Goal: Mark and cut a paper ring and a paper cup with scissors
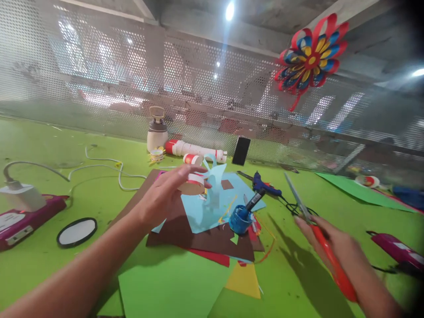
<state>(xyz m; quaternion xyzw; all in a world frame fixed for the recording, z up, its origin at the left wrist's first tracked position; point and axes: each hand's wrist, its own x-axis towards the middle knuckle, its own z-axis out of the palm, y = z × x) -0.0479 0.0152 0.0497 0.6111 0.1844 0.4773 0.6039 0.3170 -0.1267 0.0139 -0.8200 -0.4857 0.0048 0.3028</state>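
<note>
Two bare forearms and hands, nothing worn

The left hand (165, 194) and the right hand (334, 247) are both uncovered, with no gloves, rings or bracelets to be seen. Both forearms are bare to the picture's lower edge, so no sleeve or cuff shows on either. No watch or band sits at either wrist. The fingers are slim; the fingertips of the left hand are blurred, and the nails cannot be made out clearly.

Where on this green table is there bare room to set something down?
Bare green lies between the white cable and the black-rimmed round mirror, and between the scissors and the green sheet. The paper pile around the blue pot is crowded.
</note>
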